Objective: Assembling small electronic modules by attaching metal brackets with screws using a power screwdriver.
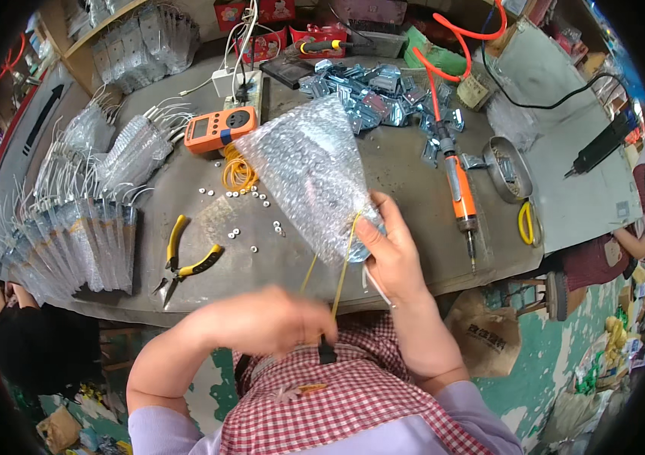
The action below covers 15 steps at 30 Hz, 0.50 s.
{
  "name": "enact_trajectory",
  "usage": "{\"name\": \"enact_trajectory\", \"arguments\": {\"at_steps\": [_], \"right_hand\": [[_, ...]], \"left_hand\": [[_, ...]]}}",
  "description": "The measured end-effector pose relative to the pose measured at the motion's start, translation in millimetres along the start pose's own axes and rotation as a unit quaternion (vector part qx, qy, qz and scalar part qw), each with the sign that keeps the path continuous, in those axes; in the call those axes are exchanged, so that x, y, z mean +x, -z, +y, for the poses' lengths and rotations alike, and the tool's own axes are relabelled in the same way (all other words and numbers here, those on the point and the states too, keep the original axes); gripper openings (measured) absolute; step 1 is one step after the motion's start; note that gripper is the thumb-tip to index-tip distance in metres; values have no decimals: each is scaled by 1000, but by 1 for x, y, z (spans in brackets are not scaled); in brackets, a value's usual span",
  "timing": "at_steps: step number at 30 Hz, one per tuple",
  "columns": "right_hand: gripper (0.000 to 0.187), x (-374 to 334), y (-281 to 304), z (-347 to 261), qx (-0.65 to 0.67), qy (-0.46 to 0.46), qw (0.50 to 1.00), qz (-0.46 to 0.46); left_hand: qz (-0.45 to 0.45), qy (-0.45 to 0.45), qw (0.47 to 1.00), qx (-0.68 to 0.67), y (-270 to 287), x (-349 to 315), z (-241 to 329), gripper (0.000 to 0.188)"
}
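Observation:
My right hand point(392, 258) grips the lower end of a bubble-wrap package point(311, 167), its thumb pressed over the gathered wrap. A bit of blue shows beneath the fingers, but the contents are mostly hidden. A white wire end point(378, 288) hangs below that hand. From the package a yellow rubber band point(343, 279) stretches taut in two strands toward my left hand point(269, 322). Motion blurs that hand, which is closed on the band in front of the apron. Left of the package lies a heap of yellow rubber bands point(239, 173).
Yellow-handled pliers point(186, 262), small white round pieces point(253, 249) and an orange multimeter point(220, 129) lie on the table. Wrapped bundles with wires point(80, 239) fill the left. Blue metal parts point(372, 91) pile up behind; an orange power screwdriver point(459, 189) and a metal tin point(508, 168) lie right.

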State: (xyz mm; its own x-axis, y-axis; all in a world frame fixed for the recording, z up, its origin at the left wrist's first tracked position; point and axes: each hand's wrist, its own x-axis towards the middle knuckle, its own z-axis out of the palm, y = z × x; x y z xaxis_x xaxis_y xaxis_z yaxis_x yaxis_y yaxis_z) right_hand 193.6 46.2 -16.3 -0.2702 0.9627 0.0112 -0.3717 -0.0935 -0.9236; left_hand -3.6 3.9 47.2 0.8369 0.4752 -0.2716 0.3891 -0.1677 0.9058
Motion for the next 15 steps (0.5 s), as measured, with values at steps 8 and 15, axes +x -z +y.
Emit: {"name": "enact_trajectory", "arguments": {"at_steps": [8,15], "right_hand": [[39,-4,-13,17,167,186,966,62],[41,-8,23,-35,-352,207,865,-292]], "left_hand": [[306,-266,729,-552,-35,23,-34,102],[138,-152,795,-571,-40,-12,-70,123]]}}
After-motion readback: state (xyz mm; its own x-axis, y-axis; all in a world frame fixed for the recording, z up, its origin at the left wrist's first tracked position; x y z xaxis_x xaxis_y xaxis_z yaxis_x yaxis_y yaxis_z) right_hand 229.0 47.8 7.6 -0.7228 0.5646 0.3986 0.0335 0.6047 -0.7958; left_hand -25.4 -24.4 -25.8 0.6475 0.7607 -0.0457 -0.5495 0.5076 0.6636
